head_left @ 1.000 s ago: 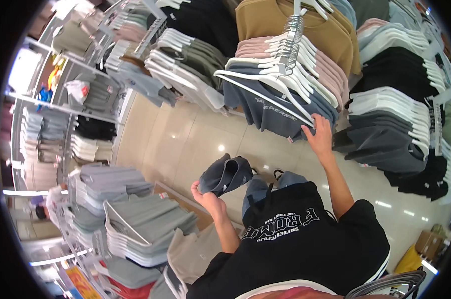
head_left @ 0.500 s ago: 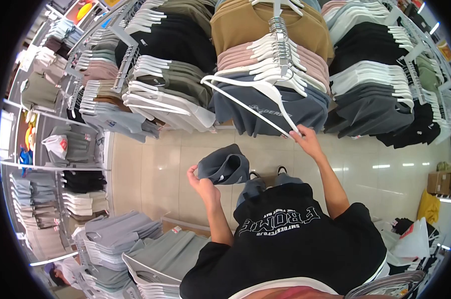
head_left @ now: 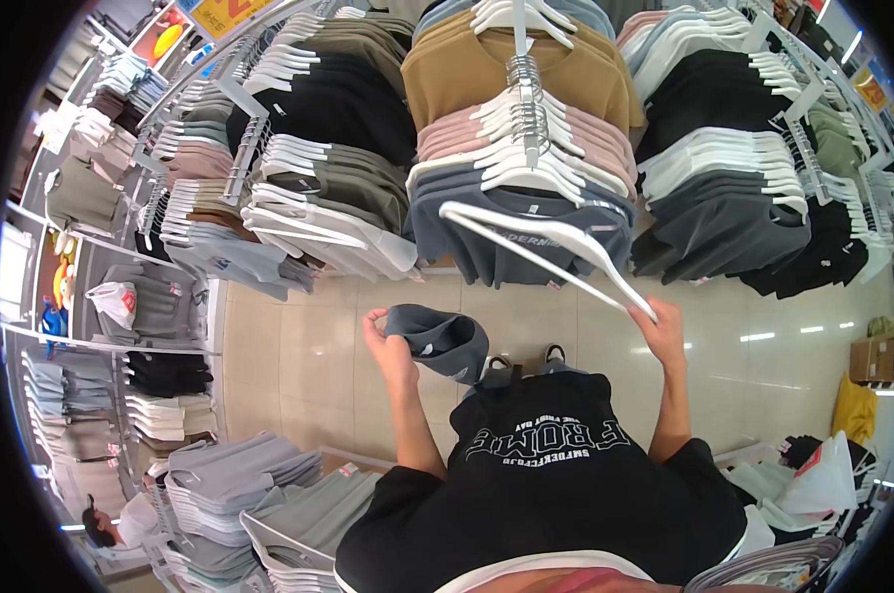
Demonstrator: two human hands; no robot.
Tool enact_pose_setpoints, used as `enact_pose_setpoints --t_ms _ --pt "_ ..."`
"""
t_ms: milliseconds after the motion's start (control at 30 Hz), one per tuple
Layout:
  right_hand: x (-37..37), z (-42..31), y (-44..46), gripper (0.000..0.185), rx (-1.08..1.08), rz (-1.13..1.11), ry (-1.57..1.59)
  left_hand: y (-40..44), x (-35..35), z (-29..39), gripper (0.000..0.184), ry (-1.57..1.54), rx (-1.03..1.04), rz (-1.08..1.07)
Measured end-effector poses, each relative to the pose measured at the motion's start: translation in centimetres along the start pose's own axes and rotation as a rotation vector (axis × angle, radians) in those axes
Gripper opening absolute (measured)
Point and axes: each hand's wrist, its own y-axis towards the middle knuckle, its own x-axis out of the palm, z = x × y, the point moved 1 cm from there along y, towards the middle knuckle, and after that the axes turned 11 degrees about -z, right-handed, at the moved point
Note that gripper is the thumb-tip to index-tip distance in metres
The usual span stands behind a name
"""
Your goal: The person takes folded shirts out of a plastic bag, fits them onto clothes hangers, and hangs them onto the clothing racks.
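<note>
A dark grey T-shirt [head_left: 429, 338] hangs bunched from my left hand [head_left: 392, 348], its neck opening facing up. The fingers of that hand are closed on the cloth at its left side. Out to the right, my right hand [head_left: 660, 330] grips one end of a white clothes hanger [head_left: 556, 233]. This hanger carries no garment and is tilted, its far end pointing to the upper left. Behind it hang dark grey T-shirts [head_left: 452, 212] with lettering on the chest, at the front of the middle rack arm. The shirt and the hanger are apart.
Pink shirts [head_left: 447, 138] and tan shirts [head_left: 447, 69] hang farther back on the middle arm. Racks of black shirts [head_left: 338, 99] and grey shirts [head_left: 719, 232] flank it. Folded grey garments [head_left: 240, 465] lie at lower left. A person [head_left: 121, 524] is behind them. Tiled floor [head_left: 299, 346] lies between.
My right hand has moved right and down, drawing the white hanger away from the rack. My left hand and the T-shirt have shifted slightly left. The camera view has moved a little.
</note>
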Motion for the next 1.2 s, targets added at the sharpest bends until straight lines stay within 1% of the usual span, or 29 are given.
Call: enact_pose_setpoints --t_ms 133,233,300,333,433,533,633,733,833,933,1033,1200 --pt "-2.7 -0.6 -2.1 0.031 0.017 -0.126 0.044 2.0 -0.4 0.2 0.043 0.133 0.069 0.037" --pt "-3.6 -1.6 -3.0 0.027 0.011 -0.207 0.107 3.4 0.0 0.3 0.04 0.266 0.153 0.058" --pt "-3.6 -2.2 -3.7 0.025 0.007 -0.257 0.152 3.9 0.2 0.8 0.036 0.452 0.138 0.04" --pt "-3.3 -2.3 -3.9 0.025 0.003 -0.254 0.162 4.0 0.5 1.0 0.034 0.546 0.128 0.034" --pt "-3.0 -2.6 -4.1 0.024 -0.017 -0.254 0.167 4.0 2.0 1.4 0.032 0.584 0.157 -0.028" --pt "-3.6 -3.3 -4.5 0.024 -0.048 -0.251 0.147 3.9 2.2 1.9 0.029 0.65 0.14 0.005" --pt "-4.4 -3.4 -5.0 0.025 -0.078 -0.244 0.158 5.4 1.4 1.1 0.026 0.736 0.356 0.131" --pt "-4.8 -3.2 -5.2 0.026 -0.075 -0.252 0.164 5.5 1.8 1.8 0.027 0.721 0.328 0.165" --pt "-4.4 -3.7 -5.2 0.027 -0.059 -0.245 0.16 4.2 3.1 3.0 0.026 0.763 0.302 0.124" --pt "-4.2 -3.8 -5.0 0.026 -0.06 -0.234 0.16 4.5 2.2 2.0 0.021 0.671 0.235 0.122" --pt "-4.1 -3.6 -5.0 0.026 -0.069 -0.235 0.159 4.9 1.4 1.2 0.02 0.6 0.279 0.089" --pt "-3.7 -4.1 -4.5 0.023 -0.096 -0.226 0.151 4.6 1.3 2.0 0.02 0.475 0.164 0.065"
